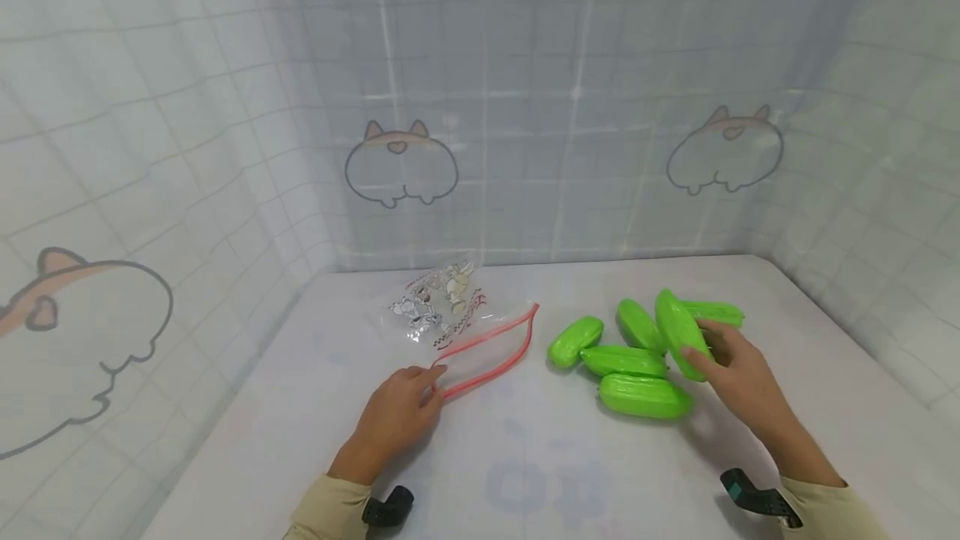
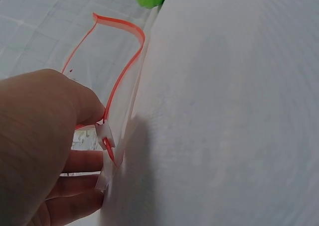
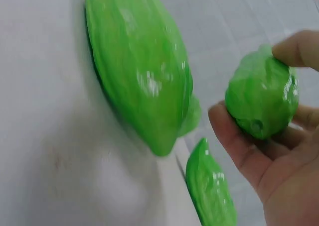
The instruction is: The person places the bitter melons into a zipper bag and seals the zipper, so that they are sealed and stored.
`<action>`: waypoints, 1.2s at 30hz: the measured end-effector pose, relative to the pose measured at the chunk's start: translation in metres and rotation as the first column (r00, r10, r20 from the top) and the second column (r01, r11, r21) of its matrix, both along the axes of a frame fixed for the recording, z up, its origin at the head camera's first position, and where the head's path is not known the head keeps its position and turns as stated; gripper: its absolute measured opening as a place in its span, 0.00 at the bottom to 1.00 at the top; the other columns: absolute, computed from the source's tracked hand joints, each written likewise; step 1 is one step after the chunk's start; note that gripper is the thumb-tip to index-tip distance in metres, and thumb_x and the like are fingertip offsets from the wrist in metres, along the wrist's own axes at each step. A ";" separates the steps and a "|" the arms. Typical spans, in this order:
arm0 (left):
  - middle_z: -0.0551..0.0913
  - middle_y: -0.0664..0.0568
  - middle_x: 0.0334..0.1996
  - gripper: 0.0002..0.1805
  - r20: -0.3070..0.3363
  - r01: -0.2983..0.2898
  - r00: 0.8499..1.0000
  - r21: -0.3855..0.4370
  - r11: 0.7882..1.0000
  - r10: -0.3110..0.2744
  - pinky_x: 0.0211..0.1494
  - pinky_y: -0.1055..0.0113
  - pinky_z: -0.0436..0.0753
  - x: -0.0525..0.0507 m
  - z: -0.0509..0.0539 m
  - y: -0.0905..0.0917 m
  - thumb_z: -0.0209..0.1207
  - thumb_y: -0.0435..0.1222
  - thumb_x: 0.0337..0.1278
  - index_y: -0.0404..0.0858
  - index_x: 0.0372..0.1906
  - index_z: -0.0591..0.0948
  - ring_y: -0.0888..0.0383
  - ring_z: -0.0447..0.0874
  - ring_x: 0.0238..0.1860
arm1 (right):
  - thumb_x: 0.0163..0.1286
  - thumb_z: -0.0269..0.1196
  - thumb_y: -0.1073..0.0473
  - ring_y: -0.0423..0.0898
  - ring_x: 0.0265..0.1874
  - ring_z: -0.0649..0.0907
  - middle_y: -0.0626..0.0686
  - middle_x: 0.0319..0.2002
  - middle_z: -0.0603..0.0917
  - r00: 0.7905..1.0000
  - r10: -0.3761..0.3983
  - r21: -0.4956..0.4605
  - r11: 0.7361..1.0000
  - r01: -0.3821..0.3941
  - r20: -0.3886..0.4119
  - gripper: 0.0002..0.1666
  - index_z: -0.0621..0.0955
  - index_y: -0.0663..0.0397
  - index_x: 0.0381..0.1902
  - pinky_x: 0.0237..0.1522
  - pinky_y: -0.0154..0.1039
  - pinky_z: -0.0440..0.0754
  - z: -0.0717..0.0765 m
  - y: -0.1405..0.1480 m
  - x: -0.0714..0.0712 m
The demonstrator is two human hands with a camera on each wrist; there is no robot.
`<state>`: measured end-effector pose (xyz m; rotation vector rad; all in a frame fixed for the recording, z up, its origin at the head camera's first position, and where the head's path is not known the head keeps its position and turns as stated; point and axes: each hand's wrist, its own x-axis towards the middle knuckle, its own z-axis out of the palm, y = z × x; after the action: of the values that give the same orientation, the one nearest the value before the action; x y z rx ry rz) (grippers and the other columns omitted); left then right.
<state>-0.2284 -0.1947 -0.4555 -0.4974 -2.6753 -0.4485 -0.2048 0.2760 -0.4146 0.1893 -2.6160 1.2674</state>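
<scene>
Pinching the red rim (image 1: 491,374) of a clear plastic bag (image 1: 431,307), the left hand (image 1: 397,411) has its fingers closely curled by a small white slider (image 2: 104,135), with more fingers showing loosely below it along the bag's edge. The bag lies left of the middle of the white worktop (image 1: 262,440), its crinkled printed end towards the back edge, its mouth spread into a loop.

Nearer the worktop's right edge, the right hand (image 1: 742,373) grips one glossy green gourd (image 1: 677,327), fingers and thumb on opposite sides, parted only as far as its girth. The other five gourds (image 1: 645,397) lie loosely grouped between the bag and the right edge, some of them touching.

As for progress, the bag's mouth already stands apart and one gourd is in hand, seemingly lifted. No gourd shows inside the bag; the other five lie outside it, none of them held.

Cartoon figures and a checked pattern are printed on the bag; its red marks are too small to read, and no brand can be made out. Faint bluish shapes (image 1: 517,487) towards the worktop's front edge are also illegible.
</scene>
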 end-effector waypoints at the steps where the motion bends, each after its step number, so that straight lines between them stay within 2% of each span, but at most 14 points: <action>1: 0.87 0.47 0.41 0.18 0.001 -0.002 1.000 -0.005 1.000 0.002 0.48 0.52 0.83 0.000 0.000 0.000 0.65 0.36 0.57 0.43 0.54 0.86 0.48 0.85 0.45 | 0.76 0.59 0.46 0.65 0.58 0.78 0.71 0.65 0.72 1.000 0.006 -0.021 1.000 -0.006 0.000 0.41 0.60 0.64 0.76 0.44 0.31 0.76 0.000 -0.001 0.000; 3: 0.87 0.47 0.42 0.19 0.003 -0.006 1.000 -0.011 1.000 0.006 0.49 0.51 0.83 -0.001 0.000 0.000 0.65 0.36 0.57 0.43 0.54 0.86 0.48 0.85 0.45 | 0.76 0.59 0.47 0.62 0.58 0.78 0.70 0.64 0.74 1.000 0.008 -0.041 0.999 -0.008 -0.011 0.40 0.60 0.62 0.76 0.44 0.29 0.76 0.000 -0.003 0.000; 7: 0.87 0.47 0.42 0.19 0.021 -0.013 1.000 -0.023 1.000 0.014 0.48 0.51 0.83 -0.001 0.001 0.001 0.65 0.37 0.58 0.43 0.55 0.86 0.48 0.85 0.45 | 0.75 0.61 0.50 0.52 0.50 0.83 0.69 0.63 0.74 0.999 0.036 -0.107 0.993 -0.039 -0.033 0.40 0.61 0.59 0.76 0.41 0.37 0.83 -0.004 -0.009 0.000; 10: 0.86 0.47 0.43 0.19 0.026 -0.016 1.000 -0.025 1.000 0.016 0.48 0.51 0.83 0.001 0.000 0.001 0.65 0.37 0.58 0.44 0.55 0.86 0.48 0.84 0.46 | 0.75 0.61 0.51 0.46 0.48 0.83 0.69 0.64 0.73 0.998 0.057 -0.148 0.987 -0.061 -0.031 0.40 0.60 0.59 0.77 0.38 0.41 0.86 -0.005 -0.013 0.000; 12: 0.86 0.47 0.43 0.19 0.022 -0.013 1.000 -0.023 1.000 0.014 0.48 0.52 0.82 0.001 0.001 0.001 0.65 0.37 0.58 0.44 0.55 0.86 0.49 0.84 0.46 | 0.74 0.61 0.51 0.47 0.49 0.83 0.69 0.64 0.73 0.998 0.054 -0.145 0.988 -0.057 -0.026 0.40 0.60 0.59 0.77 0.39 0.40 0.85 -0.005 -0.015 0.001; 17: 0.86 0.48 0.42 0.19 0.026 -0.015 1.000 -0.025 1.000 0.016 0.49 0.52 0.82 0.002 0.003 0.002 0.65 0.37 0.58 0.44 0.56 0.86 0.49 0.84 0.46 | 0.75 0.61 0.50 0.56 0.51 0.83 0.68 0.65 0.73 0.999 0.052 -0.131 0.990 -0.052 -0.007 0.40 0.60 0.57 0.77 0.41 0.39 0.84 -0.004 -0.019 0.002; 22: 0.86 0.47 0.44 0.20 0.051 -0.033 0.998 -0.035 0.999 0.035 0.51 0.51 0.82 0.002 0.005 0.003 0.64 0.38 0.59 0.44 0.57 0.85 0.49 0.84 0.48 | 0.75 0.61 0.47 0.55 0.45 0.85 0.68 0.67 0.71 1.000 0.016 -0.049 0.999 -0.017 -0.014 0.39 0.62 0.52 0.77 0.41 0.32 0.80 -0.003 -0.022 0.002; 24: 0.86 0.47 0.44 0.20 0.058 -0.041 0.997 -0.040 0.998 0.044 0.51 0.51 0.82 0.002 0.005 0.003 0.64 0.38 0.59 0.44 0.57 0.85 0.48 0.84 0.48 | 0.74 0.61 0.46 0.54 0.47 0.84 0.67 0.68 0.70 1.000 0.005 -0.029 1.000 -0.005 -0.017 0.39 0.63 0.50 0.77 0.41 0.28 0.77 -0.002 -0.023 0.002; 28: 0.86 0.47 0.45 0.20 0.075 -0.056 0.995 -0.051 0.997 0.059 0.51 0.51 0.82 0.002 0.003 0.002 0.64 0.39 0.59 0.45 0.57 0.85 0.49 0.84 0.49 | 0.74 0.62 0.47 0.52 0.53 0.79 0.65 0.68 0.71 1.000 0.011 -0.048 0.999 -0.012 -0.017 0.38 0.65 0.51 0.76 0.43 0.24 0.75 -0.004 -0.025 0.002; 32: 0.86 0.48 0.44 0.19 0.064 -0.047 0.997 -0.052 0.998 0.050 0.51 0.51 0.82 0.001 0.001 0.002 0.64 0.39 0.59 0.44 0.56 0.85 0.49 0.84 0.48 | 0.73 0.63 0.48 0.49 0.55 0.77 0.63 0.65 0.74 0.999 0.029 -0.076 0.997 -0.031 -0.027 0.38 0.66 0.55 0.75 0.45 0.24 0.75 -0.006 -0.030 0.001; 36: 0.86 0.48 0.43 0.20 0.062 -0.041 0.997 -0.036 0.998 0.043 0.51 0.52 0.82 0.000 0.001 0.003 0.65 0.38 0.58 0.44 0.56 0.85 0.50 0.84 0.47 | 0.73 0.63 0.49 0.53 0.59 0.75 0.63 0.67 0.72 0.998 0.051 -0.111 0.992 -0.053 -0.025 0.38 0.66 0.57 0.74 0.46 0.23 0.74 -0.005 -0.034 0.001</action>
<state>-0.2281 -0.1913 -0.4545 -0.4428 -2.7532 -0.4122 -0.2038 0.2420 -0.4200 0.2522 -2.5288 1.4164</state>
